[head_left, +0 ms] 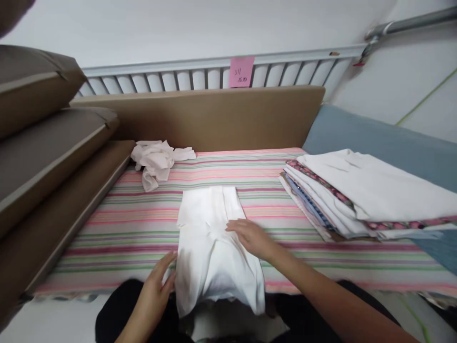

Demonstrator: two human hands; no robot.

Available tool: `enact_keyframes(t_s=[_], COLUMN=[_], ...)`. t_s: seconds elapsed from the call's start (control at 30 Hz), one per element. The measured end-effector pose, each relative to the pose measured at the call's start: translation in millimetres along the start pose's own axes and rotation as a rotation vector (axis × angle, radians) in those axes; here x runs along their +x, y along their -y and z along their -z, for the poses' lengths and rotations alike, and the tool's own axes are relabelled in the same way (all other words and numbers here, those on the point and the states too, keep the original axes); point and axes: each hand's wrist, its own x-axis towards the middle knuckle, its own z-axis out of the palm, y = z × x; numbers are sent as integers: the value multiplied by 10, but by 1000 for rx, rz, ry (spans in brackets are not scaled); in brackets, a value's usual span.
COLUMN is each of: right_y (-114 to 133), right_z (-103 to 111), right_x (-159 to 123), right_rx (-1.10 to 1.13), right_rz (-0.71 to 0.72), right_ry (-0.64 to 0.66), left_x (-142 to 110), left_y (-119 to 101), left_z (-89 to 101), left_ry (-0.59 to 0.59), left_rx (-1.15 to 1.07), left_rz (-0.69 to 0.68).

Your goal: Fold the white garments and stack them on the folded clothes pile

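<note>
Head view shows our white garment (214, 247) lying at the middle of the striped cloth (124, 228), folded into a narrow panel, its near end hanging over the edge toward us at six o'clock. Our right hand (252, 237) lies flat and spread on its right side; our left hand (157, 286) has its fingers open against the left edge, gripping nothing. We judge the folding partly done: the lower end looks unfolded. At two o'clock sits a stack of folded clothes (357, 195); at eleven a crumpled white cloth (157, 162). Brown cushions (46, 157) rise at nine, and a railing (178, 78) with a pink note (242, 71) runs at twelve.
</note>
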Motion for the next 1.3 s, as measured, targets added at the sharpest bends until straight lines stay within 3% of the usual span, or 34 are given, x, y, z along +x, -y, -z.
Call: enact_keyframes(t_s=[0.07,0.17,0.23,0.3,0.37,0.43,0.53,0.67,0.87,1.17,1.3], right_y=[40,123,176,203,193,161,127,161,286,478,588], right_z=[41,-1,-101,-229,-353,-451,-531,-522,-302,105,194], right_x=[-405,-1053,-1372,-1534,-1554,-1492,-1392,-1379,-1418,-1451,-1488], right_rx=[-48,-156,-234,-304,-364,-408,-420,-369,-286,-25,41], right_rz=[7,52,76,88,89,84,102,124,145,91,59], right_ry=[-70,4,97,141,111,41,-16,0,75,163,135], left_x=[-355,-669,-705,-652,-581,-545,-575,-672,-836,-1030,-1087], left_y=[213,424,468,457,425,396,355,287,181,-236,-192], left_z=[-104,-343,-463,-524,-543,-550,-568,-618,-596,-285,-210], left_ry=[-91,-206,-186,-61,81,151,157,142,164,179,171], left_rx=[-298,-573,-637,-656,-659,-653,-677,-721,-901,-962,-1020], left_rz=[253,576,681,710,719,719,650,579,591,697,798])
